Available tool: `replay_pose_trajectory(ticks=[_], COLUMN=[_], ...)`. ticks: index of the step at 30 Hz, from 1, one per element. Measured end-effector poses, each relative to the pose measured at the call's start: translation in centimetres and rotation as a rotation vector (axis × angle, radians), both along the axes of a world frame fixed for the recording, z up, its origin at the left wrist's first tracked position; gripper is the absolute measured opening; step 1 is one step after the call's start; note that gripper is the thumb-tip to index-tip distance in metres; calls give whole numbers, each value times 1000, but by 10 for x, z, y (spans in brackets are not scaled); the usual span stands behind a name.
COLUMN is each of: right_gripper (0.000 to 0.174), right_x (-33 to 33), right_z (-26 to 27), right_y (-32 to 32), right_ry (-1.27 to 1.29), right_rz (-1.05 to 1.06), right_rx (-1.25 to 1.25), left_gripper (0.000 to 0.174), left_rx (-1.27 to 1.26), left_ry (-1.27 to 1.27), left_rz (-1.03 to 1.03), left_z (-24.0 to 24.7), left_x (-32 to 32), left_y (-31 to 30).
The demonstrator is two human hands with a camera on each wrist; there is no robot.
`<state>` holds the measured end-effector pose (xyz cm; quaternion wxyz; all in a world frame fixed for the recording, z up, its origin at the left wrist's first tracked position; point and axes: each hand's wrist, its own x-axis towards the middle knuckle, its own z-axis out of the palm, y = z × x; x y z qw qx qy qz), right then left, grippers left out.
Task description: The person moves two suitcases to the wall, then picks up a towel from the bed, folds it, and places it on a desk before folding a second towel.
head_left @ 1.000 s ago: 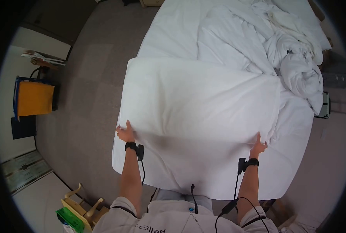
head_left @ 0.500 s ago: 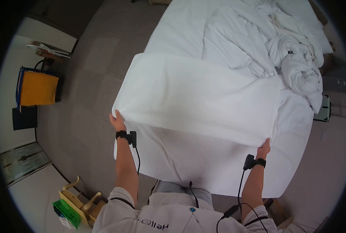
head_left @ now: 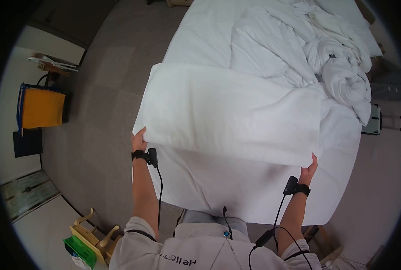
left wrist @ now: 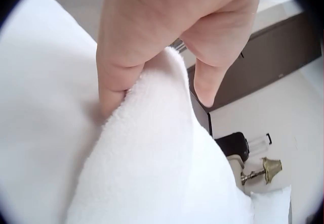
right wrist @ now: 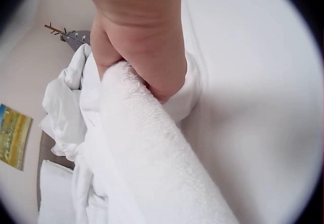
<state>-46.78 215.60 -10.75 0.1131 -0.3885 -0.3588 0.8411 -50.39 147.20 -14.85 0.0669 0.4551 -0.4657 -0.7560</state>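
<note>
A white fleecy cloth (head_left: 227, 112) lies over the near part of the white bed (head_left: 200, 180), its near edge raised between both hands. At its left near corner, the left hand (head_left: 138, 140) grips the edge; in the left wrist view that hand (left wrist: 172, 27) has fingers under the cloth (left wrist: 147, 148) and the thumb standing off to one side. The right hand (head_left: 308, 166) holds the right near corner. The right wrist view shows the right hand (right wrist: 142, 42) pinching the folded fleecy edge (right wrist: 147, 133). Fingertips are partly hidden by the cloth.
A crumpled white duvet (head_left: 344, 81) lies on the far right of the bed. An orange-fronted cart (head_left: 43, 108) stands by the left wall, a pale suitcase (head_left: 372, 120) right of the bed. Near the lower left is a small wooden piece of furniture (head_left: 90, 238) with a green packet (head_left: 81, 252).
Since a second ago, both hands have moved outward to the cloth's near corners and lifted its near edge off the bed. Over the last half second the cloth has shifted only slightly.
</note>
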Motion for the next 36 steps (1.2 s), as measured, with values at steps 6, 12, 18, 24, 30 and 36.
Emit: replay_pose_trajectory(ticks=[6, 12, 18, 24, 30, 36], right_gripper=[36, 38, 27, 23, 47, 54], right_x=[18, 146, 263, 246, 136, 101], right_z=[76, 111, 41, 42, 139, 176], right_y=[7, 26, 29, -12, -119, -274], right_ry=[115, 10, -263, -299, -105, 141], right_rz=[-71, -108, -36, -72, 309, 769], right_rx=[69, 150, 77, 58, 339, 406], left_gripper=[40, 25, 31, 44, 35, 48], left_rx=[-215, -231, -286, -1152, -450, 551], left_ry=[209, 184, -247, -454, 52, 121], left_rz=[-61, -105, -18, -310, -593, -667], left_z=[105, 132, 19, 13, 38, 153], left_x=[1, 80, 219, 226, 171, 113], left_y=[9, -5, -10, 14, 105, 181])
